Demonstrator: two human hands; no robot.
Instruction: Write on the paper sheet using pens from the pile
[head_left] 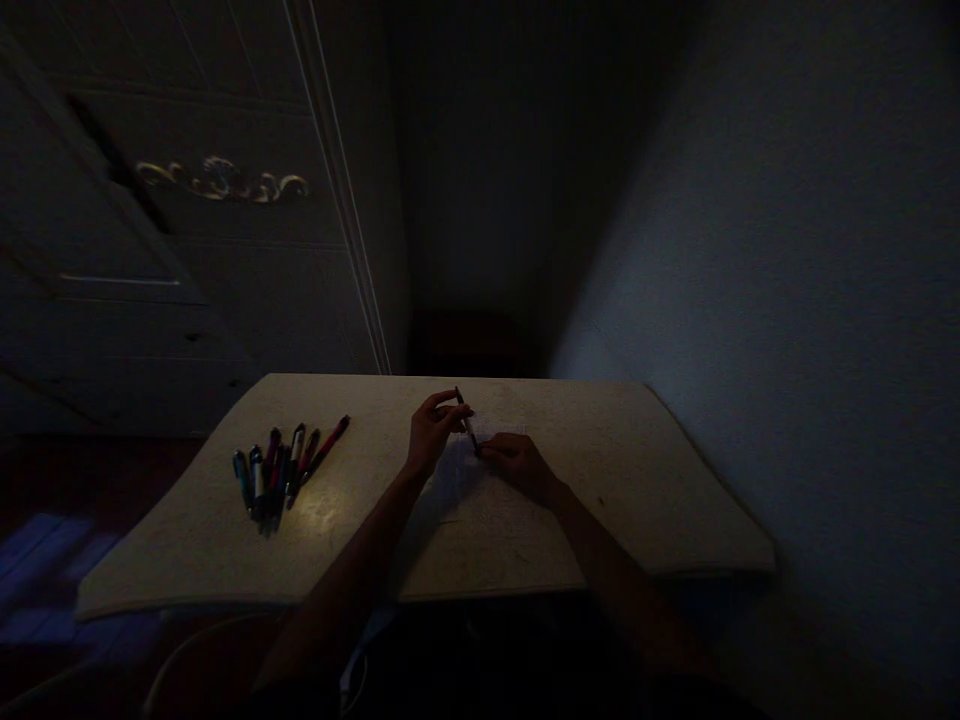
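Observation:
Over the middle of the pale table (pixel 637 480), both hands are on one dark pen (pixel 468 424). My left hand (pixel 433 428) is closed on its upper part, one finger reaching to the top end. At the lower end, my right hand (pixel 517 462) pinches the pen between thumb and fingers. The pen is tilted, its top leaning left. Dim light hides its finer parts. Several more pens (pixel 281 470) in teal, red, dark and white lie in a loose pile on the table's left side.
A panelled cabinet (pixel 225 280) with ornate trim stands behind on the left. Along the table's right edge rises a pale wall (pixel 810 300). A small dark speck (pixel 601 501) lies right of my hands. Light falls on the floor (pixel 60 570) at left.

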